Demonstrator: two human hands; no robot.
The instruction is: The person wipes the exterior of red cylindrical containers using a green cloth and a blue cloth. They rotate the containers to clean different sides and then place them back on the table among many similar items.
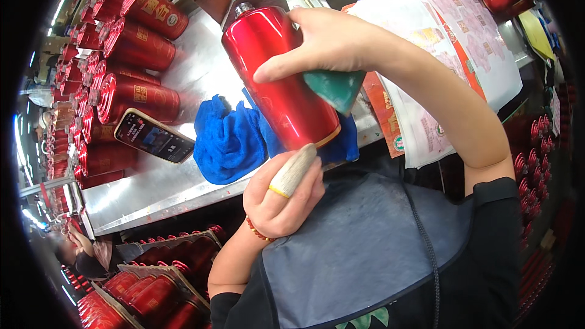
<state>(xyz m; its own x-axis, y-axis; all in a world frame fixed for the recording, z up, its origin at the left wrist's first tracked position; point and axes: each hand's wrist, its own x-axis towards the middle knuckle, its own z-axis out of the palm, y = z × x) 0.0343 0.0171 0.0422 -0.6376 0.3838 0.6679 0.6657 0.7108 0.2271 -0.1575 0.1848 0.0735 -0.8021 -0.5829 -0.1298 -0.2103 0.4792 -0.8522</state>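
A glossy red bottle (274, 67) with a metal neck lies tilted over the bench, its base toward me. My right hand (329, 42) wraps around its upper part, thumb across the front; the other fingertips are mostly hidden. From under that palm juts a flat green piece (336, 90), which looks like a scraper, against the bottle's side. My left hand (283, 192) is closed at the base, its fingers curled at the bottle's lower edge. One left finger wears a pale finger cot (294, 172) with a yellow rim. Beneath the bottle is a crumpled blue cloth (228, 140).
Several red bottles (137, 97) are stacked on the left, with a phone (153, 136) leaning on them. Printed sheets (420, 42) cover the bench's right side. The metal bench's (164, 198) front edge runs before me. Crates of red bottles (146, 292) stand lower left; a person (91, 253) is behind them.
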